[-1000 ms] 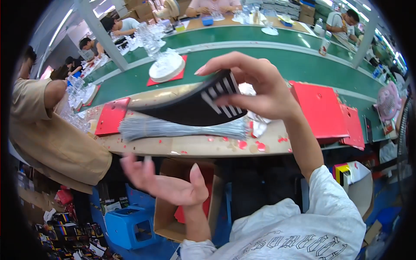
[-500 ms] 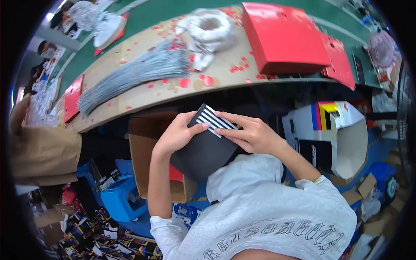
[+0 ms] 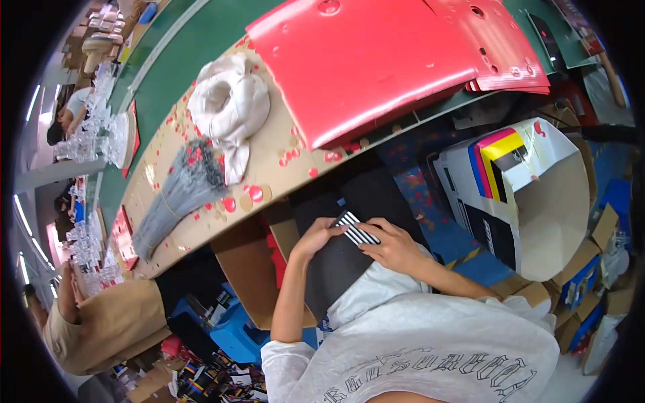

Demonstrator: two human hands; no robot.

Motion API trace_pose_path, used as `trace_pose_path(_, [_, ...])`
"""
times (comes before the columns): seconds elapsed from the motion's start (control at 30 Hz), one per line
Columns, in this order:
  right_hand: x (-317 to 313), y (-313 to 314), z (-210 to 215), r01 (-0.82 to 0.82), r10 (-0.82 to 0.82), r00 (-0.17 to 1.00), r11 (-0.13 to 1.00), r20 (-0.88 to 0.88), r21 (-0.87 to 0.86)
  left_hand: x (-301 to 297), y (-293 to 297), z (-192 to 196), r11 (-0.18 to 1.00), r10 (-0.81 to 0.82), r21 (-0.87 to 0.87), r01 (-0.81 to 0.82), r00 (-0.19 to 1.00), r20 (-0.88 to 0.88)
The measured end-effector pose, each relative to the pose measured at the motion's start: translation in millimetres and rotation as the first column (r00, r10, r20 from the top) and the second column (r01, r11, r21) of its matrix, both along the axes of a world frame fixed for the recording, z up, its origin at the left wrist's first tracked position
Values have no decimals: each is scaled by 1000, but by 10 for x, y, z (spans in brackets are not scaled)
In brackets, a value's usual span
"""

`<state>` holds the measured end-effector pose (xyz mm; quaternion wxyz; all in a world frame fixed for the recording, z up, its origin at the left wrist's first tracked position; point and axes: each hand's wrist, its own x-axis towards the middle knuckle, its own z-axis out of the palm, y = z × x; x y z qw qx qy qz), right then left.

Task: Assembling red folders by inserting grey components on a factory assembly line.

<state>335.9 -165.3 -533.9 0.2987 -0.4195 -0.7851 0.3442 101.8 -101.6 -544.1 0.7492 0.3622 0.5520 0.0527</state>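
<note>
Over my lap I hold a small flat black piece with white stripes [image 3: 357,231] between both hands. My left hand [image 3: 316,238] pinches its left end, the thumb lying on the striped face. My right hand [image 3: 395,247] grips the right end, fingers across the stripes. Dark trousers [image 3: 336,269] show beneath the hands. What the piece is made of, and its underside, I cannot make out.
Ahead stands a table [image 3: 269,171] bearing a large red stack [image 3: 363,74], a bundle of grey strands [image 3: 178,195] and a rolled white cloth [image 3: 232,97]. An open cardboard box [image 3: 245,269] is left of my legs; a white carton [image 3: 547,201] stands right.
My view has turned, so the table slants more and the red stack looks larger. Both hands still hold the striped piece, now lower and further right in the picture.
</note>
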Motion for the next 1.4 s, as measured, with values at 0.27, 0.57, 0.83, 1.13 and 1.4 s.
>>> trace_pose_path(0.27, [146, 187, -38, 21, -18, 999, 997, 36, -80, 232, 285, -114, 997, -41, -62, 43, 999, 27])
trace_pose_path(0.57, [153, 320, -87, 61, -61, 998, 953, 10, -298, 329, 447, -149, 991, -113, -67, 117, 992, 57])
trace_pose_path(0.83, [42, 163, -19, 111, -112, 994, 990, -8, -85, 179, 349, -99, 999, -29, -32, 33, 991, 129])
trace_pose_path(1.13, [144, 850, 955, -149, 49, 912, 965, -407, -218, 12, 117, 343, 950, -56, 309, 39, 997, 48])
trace_pose_path(1.4, [423, 2667, 2126, -230, 205, 971, 944, 125, 237, 608, 381, 1987, 87, -338, 981, 175, 931, -137])
